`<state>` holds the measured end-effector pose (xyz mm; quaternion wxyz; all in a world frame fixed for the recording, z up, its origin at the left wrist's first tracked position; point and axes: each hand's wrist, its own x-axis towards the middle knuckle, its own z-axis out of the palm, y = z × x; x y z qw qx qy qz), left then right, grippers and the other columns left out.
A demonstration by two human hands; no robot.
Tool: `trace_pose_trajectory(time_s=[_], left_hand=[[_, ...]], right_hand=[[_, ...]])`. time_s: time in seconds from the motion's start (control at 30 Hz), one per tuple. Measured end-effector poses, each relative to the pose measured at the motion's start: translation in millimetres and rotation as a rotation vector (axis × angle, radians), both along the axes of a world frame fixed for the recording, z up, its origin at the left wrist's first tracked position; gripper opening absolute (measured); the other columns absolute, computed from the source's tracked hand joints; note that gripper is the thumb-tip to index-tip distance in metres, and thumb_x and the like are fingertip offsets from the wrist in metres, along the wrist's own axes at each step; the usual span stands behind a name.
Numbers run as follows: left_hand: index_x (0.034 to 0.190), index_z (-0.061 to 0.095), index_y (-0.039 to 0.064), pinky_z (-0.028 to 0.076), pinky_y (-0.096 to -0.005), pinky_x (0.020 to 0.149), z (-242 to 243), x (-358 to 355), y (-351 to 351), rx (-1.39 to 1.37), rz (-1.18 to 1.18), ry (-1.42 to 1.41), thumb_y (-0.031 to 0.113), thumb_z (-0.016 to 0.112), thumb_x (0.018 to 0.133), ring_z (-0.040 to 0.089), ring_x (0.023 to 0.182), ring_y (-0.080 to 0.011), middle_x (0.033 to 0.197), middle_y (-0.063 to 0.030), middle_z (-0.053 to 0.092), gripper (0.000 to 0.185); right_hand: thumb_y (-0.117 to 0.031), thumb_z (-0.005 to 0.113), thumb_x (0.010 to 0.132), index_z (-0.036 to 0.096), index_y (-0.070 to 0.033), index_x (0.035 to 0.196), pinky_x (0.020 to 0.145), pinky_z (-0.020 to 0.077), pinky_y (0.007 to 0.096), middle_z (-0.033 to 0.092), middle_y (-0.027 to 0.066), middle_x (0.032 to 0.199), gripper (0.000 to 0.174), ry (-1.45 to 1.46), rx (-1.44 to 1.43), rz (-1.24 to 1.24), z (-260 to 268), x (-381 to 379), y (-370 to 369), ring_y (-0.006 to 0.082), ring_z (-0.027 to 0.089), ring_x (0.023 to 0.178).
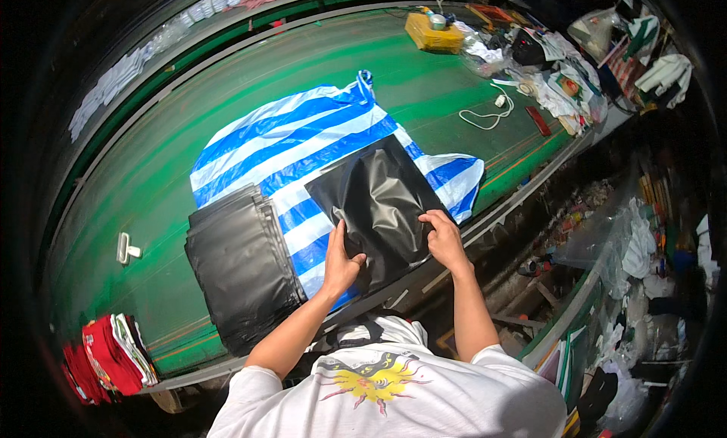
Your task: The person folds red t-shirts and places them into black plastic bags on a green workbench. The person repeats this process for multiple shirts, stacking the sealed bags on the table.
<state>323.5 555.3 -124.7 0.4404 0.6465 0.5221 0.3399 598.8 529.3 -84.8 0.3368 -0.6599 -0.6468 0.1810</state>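
A loose, creased black plastic bag (392,196) lies before me over a blue-and-white striped plastic sheet (301,137). My left hand (343,265) grips the bag's left side, its thumb on top of the plastic and its fingers along the edge. On the right side, my right hand (446,239) pinches the plastic between thumb and bent fingers. Left of both hands, a stack of flat black plastic bags (244,262) partly covers the striped sheet. The undersides of the held bag and the stack are hidden.
Beneath everything is a long green table (153,194). Folded red garments (113,355) and a white hand-held tool (126,248) are at left. A yellow taped package (433,33), white cable (491,117), dark red object (538,121) and piled clothes and plastic (559,83) occupy the far right.
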Motion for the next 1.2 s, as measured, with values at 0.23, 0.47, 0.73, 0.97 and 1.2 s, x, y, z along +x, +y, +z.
trace_pose_trajectory(time_s=[0.23,0.47,0.73,0.97,1.2], left_hand=[[0.162,0.028,0.000,0.033,-0.0374,0.121,0.2,40.0,5.0,0.036,0.045,-0.045,-0.009,0.081,0.077,0.043,0.145,-0.0330,0.155,-0.0209,0.041,0.100],[0.161,0.025,-0.002,0.033,-0.0434,0.120,-27.1,66.3,27.4,0.013,0.061,-0.038,0.001,0.083,0.076,0.043,0.142,-0.0408,0.150,-0.0270,0.043,0.103],[0.153,0.029,-0.007,0.046,-0.0414,0.103,-62.2,53.8,44.4,-0.336,0.381,-0.125,0.016,0.080,0.088,0.055,0.123,-0.0334,0.138,-0.0272,0.051,0.086],[0.129,0.058,-0.012,0.050,-0.0385,0.094,-77.7,56.8,71.9,-0.718,0.371,-0.550,0.017,0.076,0.094,0.065,0.104,-0.0272,0.116,-0.0186,0.069,0.048],[0.120,0.063,-0.004,0.054,-0.0368,0.072,-33.5,54.2,69.2,-0.697,0.294,-0.536,0.013,0.077,0.094,0.065,0.079,-0.0195,0.096,-0.0094,0.071,0.034]], right_hand=[[0.014,0.048,0.079,0.069,0.003,0.113,0.099,0.0520,0.0444,0.066,0.0195,0.121,0.041,-0.018,0.080,-0.033,2.5,32.7,13.6,0.0403,0.064,0.114],[0.012,0.050,0.084,0.068,-0.001,0.117,0.099,0.0515,0.0460,0.066,0.0193,0.120,0.040,-0.105,-0.037,-0.040,-4.1,67.1,39.6,0.0410,0.063,0.113],[-0.021,0.072,0.095,0.059,-0.002,0.125,0.099,0.0509,0.0481,0.068,0.0248,0.120,0.037,-0.054,-0.279,-0.188,-61.8,77.1,52.0,0.0439,0.065,0.114],[-0.022,0.080,0.088,0.052,-0.008,0.134,0.095,0.0521,0.0462,0.070,0.0253,0.120,0.056,0.100,-0.413,-0.286,-77.0,77.7,67.4,0.0404,0.068,0.111],[-0.019,0.079,0.088,0.054,-0.007,0.133,0.100,0.0507,0.0486,0.068,0.0299,0.124,0.053,0.195,-0.378,-0.300,-77.5,76.1,60.1,0.0456,0.066,0.117]])
